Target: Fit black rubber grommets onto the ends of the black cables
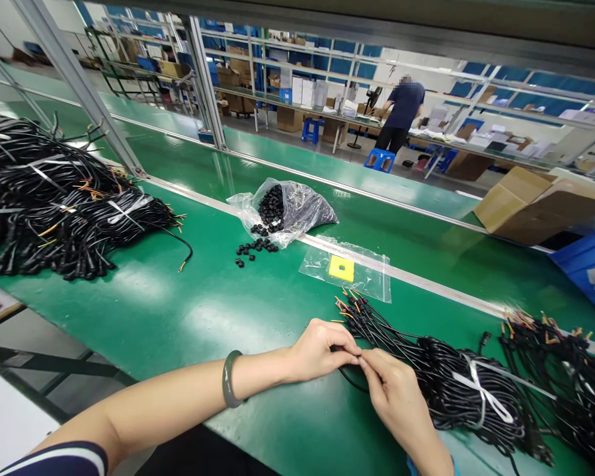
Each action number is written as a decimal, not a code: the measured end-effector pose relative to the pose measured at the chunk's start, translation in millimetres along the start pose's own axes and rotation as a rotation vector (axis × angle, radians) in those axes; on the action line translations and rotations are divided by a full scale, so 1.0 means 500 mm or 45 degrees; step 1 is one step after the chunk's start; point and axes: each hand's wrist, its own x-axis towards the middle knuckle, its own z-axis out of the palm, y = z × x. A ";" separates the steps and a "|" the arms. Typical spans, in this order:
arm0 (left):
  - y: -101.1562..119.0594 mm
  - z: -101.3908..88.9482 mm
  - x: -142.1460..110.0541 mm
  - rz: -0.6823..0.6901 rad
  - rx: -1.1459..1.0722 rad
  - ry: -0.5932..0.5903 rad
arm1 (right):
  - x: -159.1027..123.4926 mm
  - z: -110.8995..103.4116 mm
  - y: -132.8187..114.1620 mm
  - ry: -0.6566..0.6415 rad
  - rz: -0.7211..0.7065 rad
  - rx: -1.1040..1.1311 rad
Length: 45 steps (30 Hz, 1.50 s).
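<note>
My left hand [323,352] and my right hand [394,383] meet fingertip to fingertip over the table, both closed in a pinch. A thin black cable [353,381] curves out beneath my left fingers and passes behind my right hand. Only a tiny dark bit shows where the fingertips meet; the fingers hide the rest. Just beyond, a bundle of black cables [476,380] tied with a white strip lies with its bare orange and red wire ends pointing left. Small black parts [258,244] lie scattered before an open clear bag [307,208] full of them.
A flat clear bag with a yellow square [342,268] lies mid-table. Tied black cables [69,211] pile up at left, and more cables [565,377] lie at far right. A cardboard box [540,205] and blue bin [588,268] stand at right. Someone [404,109] stands across the room.
</note>
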 end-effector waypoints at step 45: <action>-0.043 -0.316 0.074 -0.455 1.305 0.582 | 0.008 0.027 -0.018 0.171 -0.354 -0.439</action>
